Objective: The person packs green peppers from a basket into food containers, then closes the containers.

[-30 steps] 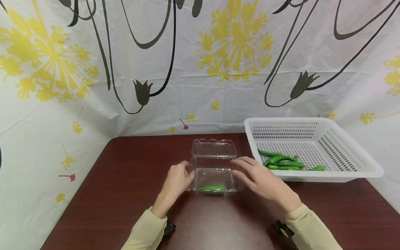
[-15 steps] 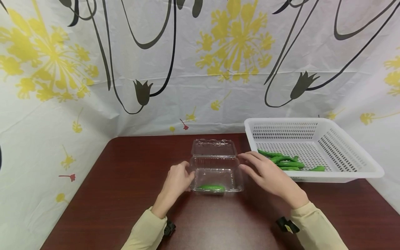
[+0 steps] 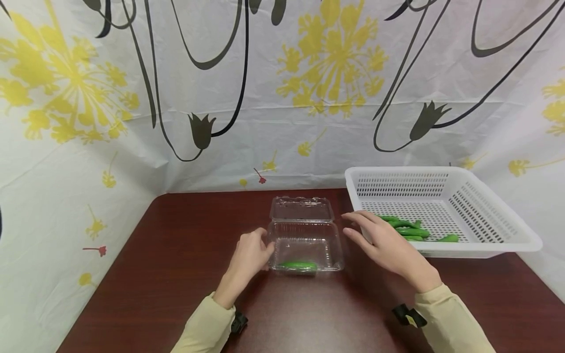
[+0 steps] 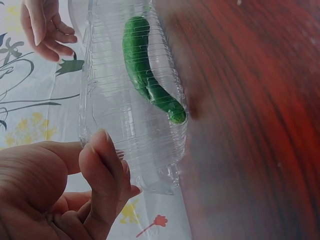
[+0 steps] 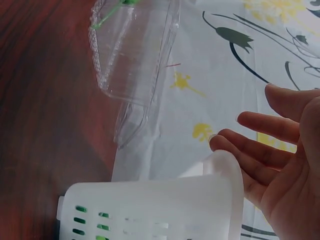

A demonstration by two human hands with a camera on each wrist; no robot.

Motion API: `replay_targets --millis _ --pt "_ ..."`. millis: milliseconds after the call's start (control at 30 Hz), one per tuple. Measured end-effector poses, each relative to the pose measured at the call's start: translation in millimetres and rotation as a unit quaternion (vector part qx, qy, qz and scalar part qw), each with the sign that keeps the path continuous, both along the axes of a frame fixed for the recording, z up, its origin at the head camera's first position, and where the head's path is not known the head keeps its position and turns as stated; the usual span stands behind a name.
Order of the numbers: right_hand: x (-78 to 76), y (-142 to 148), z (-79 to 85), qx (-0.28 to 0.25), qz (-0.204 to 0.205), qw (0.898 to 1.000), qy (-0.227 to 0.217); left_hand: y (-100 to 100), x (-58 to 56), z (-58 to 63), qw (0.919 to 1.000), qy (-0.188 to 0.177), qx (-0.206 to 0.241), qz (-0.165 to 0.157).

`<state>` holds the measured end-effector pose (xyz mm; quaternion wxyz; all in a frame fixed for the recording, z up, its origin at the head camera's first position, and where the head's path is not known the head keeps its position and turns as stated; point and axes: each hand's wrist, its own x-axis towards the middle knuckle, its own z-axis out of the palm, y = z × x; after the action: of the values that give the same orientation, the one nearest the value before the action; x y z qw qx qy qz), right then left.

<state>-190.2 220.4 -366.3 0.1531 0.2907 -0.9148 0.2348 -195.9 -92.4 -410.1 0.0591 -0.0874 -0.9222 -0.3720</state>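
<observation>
A clear plastic clamshell box (image 3: 327, 245) stands on the table with its lid (image 3: 301, 209) folded back, away from me. One green chili pepper (image 4: 137, 57) lies inside along the near side. My left hand (image 3: 249, 252) pinches the box's left rim between thumb and fingers. To the right of the box my right hand (image 3: 388, 245) hangs in the air, fingers loosely spread and holding nothing, as the right wrist view shows. It is near the left wall of a white plastic basket (image 3: 490, 247). The right hand hides some of the green chili peppers (image 3: 410, 231) in that basket.
The basket, with slotted sides, takes up the right back of the dark red-brown table (image 3: 185, 255). A white sheet with printed flowers (image 3: 282, 122) hangs right behind the table and along its left side.
My right hand has moved right, from the box's right side toward the basket. The left hand, the box and the pepper inside have stayed in place.
</observation>
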Motion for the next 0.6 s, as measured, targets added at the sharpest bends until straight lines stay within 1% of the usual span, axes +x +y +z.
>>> replay_targets --millis 233,467,600 --pt "-1.2 6.2 1.6 -0.006 -0.009 1.0 -0.01 -0.7 -0.2 0.0 1.0 -0.006 0.007 0.001" --pt "-4.3 12.8 1.2 -0.015 -0.007 1.0 0.005 -0.5 -0.3 0.1 0.9999 -0.01 0.011 0.0" --pt "-4.8 15.7 2.3 -0.018 -0.007 1.0 0.002 -0.4 0.1 -0.1 0.9998 -0.013 0.012 0.0"
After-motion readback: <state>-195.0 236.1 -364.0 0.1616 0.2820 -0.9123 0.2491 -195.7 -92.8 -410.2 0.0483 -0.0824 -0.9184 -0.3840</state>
